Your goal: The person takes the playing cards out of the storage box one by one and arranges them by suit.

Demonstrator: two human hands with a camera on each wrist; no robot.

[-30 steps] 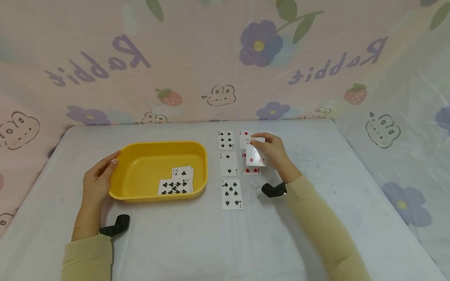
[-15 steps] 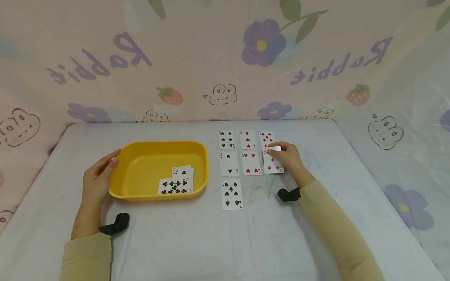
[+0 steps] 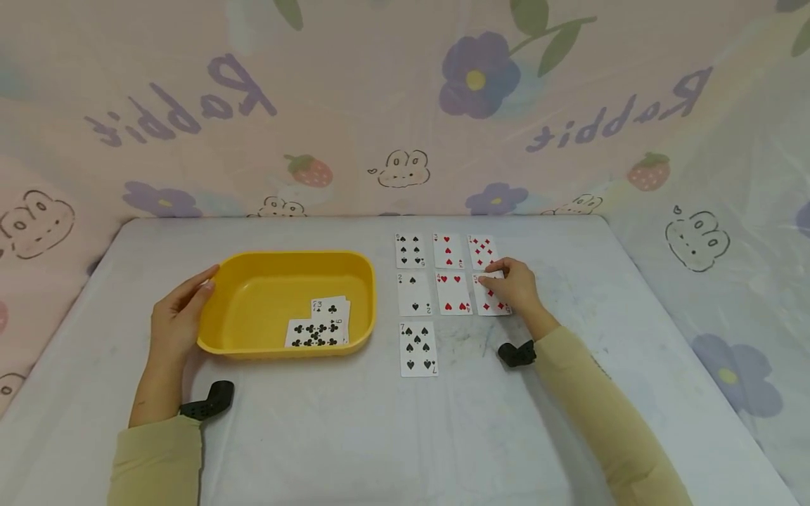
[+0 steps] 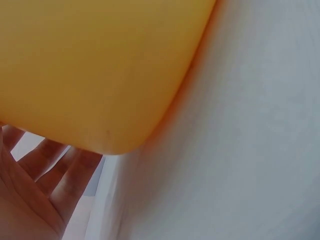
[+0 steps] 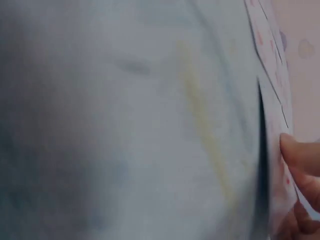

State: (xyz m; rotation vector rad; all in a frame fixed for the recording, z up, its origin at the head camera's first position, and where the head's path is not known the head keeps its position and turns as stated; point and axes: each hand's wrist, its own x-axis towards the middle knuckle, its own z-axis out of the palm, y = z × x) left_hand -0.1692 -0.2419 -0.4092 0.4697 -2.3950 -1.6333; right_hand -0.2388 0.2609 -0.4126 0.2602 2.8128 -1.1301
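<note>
In the head view my right hand (image 3: 514,287) pinches the five of diamonds (image 3: 490,305), just below the seven of diamonds (image 3: 482,247). The right wrist view has the thumb (image 5: 299,156) on this card's face, with a dark gap under its lower edge. Beside it lie the four of hearts (image 3: 453,294) and the two of spades (image 3: 414,295). Over at the left, my left hand (image 3: 177,320) holds the yellow tray (image 3: 253,346) at its left end; the fingers (image 4: 75,182) reach behind the tray in the left wrist view.
Several club cards (image 3: 316,333) overlap in the tray's right front corner. A six of spades (image 3: 410,251) and three of hearts (image 3: 448,251) lie in the back row. The seven of spades (image 3: 418,349) is nearest the front. A patterned cloth (image 3: 354,105) hangs behind the table.
My right hand has carried the five of diamonds rightward from over the hearts cards, then lowered it below the seven of diamonds. My left hand stays at the tray.
</note>
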